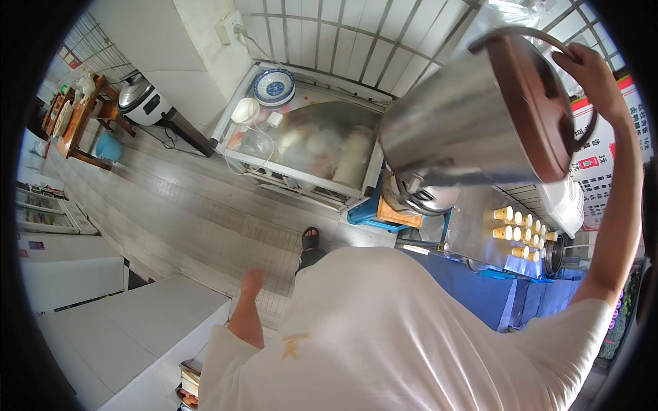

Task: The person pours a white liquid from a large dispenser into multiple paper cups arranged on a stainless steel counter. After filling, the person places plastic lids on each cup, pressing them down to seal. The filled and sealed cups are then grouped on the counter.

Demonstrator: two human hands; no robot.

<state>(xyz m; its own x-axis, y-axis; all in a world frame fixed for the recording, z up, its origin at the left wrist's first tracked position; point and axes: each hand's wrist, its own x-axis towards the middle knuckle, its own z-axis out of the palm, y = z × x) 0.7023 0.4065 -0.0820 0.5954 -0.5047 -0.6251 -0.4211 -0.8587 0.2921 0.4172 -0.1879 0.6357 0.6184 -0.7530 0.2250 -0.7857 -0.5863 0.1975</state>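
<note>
Raised high at the right, my right hand (591,77) is closed around the brown handle of a big stainless-steel drink barrel (452,113). The barrel has a brown lid (531,103) and a small tap (415,182) on its side, and it is tilted well over. Below it, a rounded silver vessel (432,198) stands partly hidden on a wooden board (397,211) over a blue stool. My left hand (252,281) hangs low at my side above the floor, apart from any object; motion smears its fingers.
A glass-topped chest freezer (312,181) stands ahead, with blue-patterned bowls (274,85) and a white bowl (245,111) on it. Several yellow cups (504,214) fill a metal counter (480,205) at right. A white counter (130,335) lies left; a rice cooker (142,103) stands far left.
</note>
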